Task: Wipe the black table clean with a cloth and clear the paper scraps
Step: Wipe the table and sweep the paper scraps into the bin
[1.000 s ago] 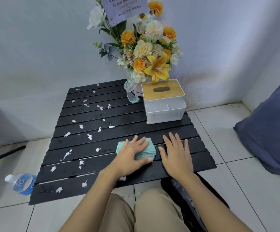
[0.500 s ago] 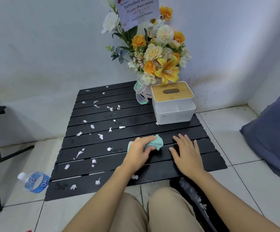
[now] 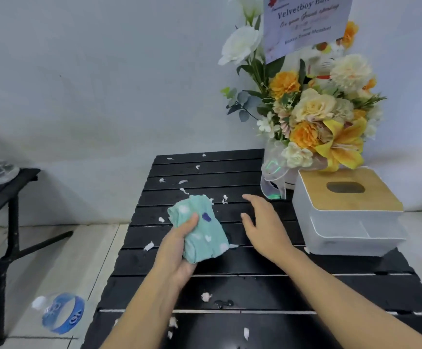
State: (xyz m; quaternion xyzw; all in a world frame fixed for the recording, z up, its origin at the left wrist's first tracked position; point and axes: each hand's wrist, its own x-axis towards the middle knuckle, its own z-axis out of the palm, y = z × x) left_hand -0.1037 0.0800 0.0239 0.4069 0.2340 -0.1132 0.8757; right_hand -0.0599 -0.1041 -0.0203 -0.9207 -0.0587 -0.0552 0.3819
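left fingers [image 3: 191,222] curled round cloth [image 3: 199,229]

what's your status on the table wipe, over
Left hand grips the green cloth; right hand open beside it. Paper scraps scattered across the black table. Tissue box crowds the right side.

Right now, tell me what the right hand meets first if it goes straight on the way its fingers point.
Probably the small paper scrap lying just beyond the fingertips of the right hand on the black table; the hand's height above the slats is unclear.
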